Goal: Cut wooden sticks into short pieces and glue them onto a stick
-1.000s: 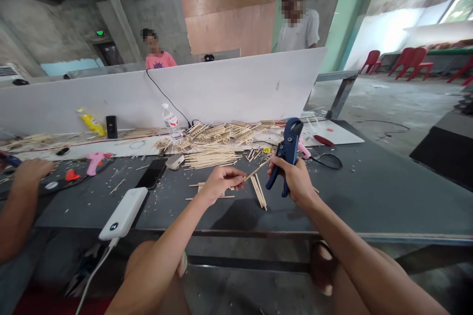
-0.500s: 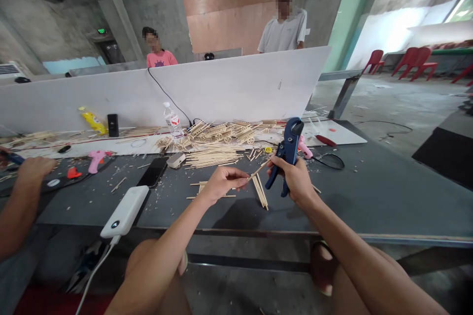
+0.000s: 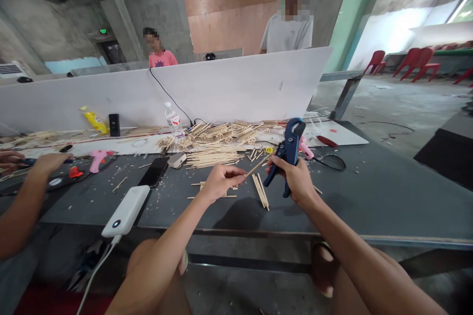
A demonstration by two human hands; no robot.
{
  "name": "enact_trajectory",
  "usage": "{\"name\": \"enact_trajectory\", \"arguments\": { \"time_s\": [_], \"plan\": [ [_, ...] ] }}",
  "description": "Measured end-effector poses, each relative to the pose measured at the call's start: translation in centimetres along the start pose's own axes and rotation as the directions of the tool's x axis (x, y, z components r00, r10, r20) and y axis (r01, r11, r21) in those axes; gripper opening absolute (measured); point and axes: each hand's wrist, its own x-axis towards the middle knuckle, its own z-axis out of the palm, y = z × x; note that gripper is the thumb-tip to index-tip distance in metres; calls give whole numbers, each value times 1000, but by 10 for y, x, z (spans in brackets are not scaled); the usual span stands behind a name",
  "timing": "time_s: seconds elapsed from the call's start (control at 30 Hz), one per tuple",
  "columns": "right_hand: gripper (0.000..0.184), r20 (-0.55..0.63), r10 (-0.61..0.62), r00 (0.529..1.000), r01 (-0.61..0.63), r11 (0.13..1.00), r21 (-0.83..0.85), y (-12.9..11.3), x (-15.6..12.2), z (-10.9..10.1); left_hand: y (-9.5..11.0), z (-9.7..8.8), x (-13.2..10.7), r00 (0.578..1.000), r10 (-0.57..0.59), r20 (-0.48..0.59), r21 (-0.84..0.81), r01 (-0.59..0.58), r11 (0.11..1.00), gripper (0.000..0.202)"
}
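My left hand (image 3: 220, 180) pinches a thin wooden stick (image 3: 257, 165) that slants up to the right, towards the jaws of a blue cutter (image 3: 288, 152). My right hand (image 3: 294, 180) is wrapped round the cutter's handles and holds it upright above the dark table (image 3: 369, 196). A few cut sticks (image 3: 260, 191) lie on the table just below both hands. Behind them sits a pile of long sticks (image 3: 212, 157) and several small stick frames (image 3: 221, 132).
A white power bank (image 3: 126, 211) with a cable lies at the near left edge, a black phone (image 3: 153, 172) beyond it. A pink glue gun (image 3: 96, 158), a water bottle (image 3: 172, 121) and a white divider board (image 3: 221, 88) stand behind. Another person's arm (image 3: 22, 201) reaches in at left.
My hands have barely moved; the stick stays pointed at the cutter. The person's hand at left shifted slightly right. The person standing behind the board moved a little.
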Motion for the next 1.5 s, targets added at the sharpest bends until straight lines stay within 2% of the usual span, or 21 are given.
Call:
{"name": "enact_trajectory", "arguments": {
  "time_s": [0.37,0.5,0.63,0.77,0.93,1.03,1.17,1.37,1.5],
  "plan": [
    [34,67,23,997,-21,999,-33,4,1,-5,4,-7,-1,983,49,-176,-28,-55,998,28],
    [32,45,9,999,-6,999,-49,3,1,-3,5,-8,0,981,39,-192,-8,-42,999,27],
    [32,-7,-44,999,43,996,-75,4,2,-2,3,-10,-1,985,64,-158,102,-48,994,25],
    [34,-27,-96,995,93,992,-89,6,3,-2,1,-11,-2,994,93,-49,222,-80,972,24],
    [34,-45,-101,994,94,984,-149,5,3,-1,1,-9,-3,994,108,31,268,-113,957,22],
    [33,-77,-117,990,100,975,-196,4,2,0,1,-8,-3,996,87,20,213,-89,973,22],
    [28,-116,-160,980,130,964,-231,3,1,0,0,-4,-3,1000,28,10,42,-28,999,22],
    [26,-126,-159,979,123,960,-250,3,1,0,0,-3,-3,993,-108,37,-183,113,977,26],
    [25,-137,-166,977,125,955,-268,2,0,2,1,-3,-3,990,-129,64,-198,140,970,27]
  ]
}}
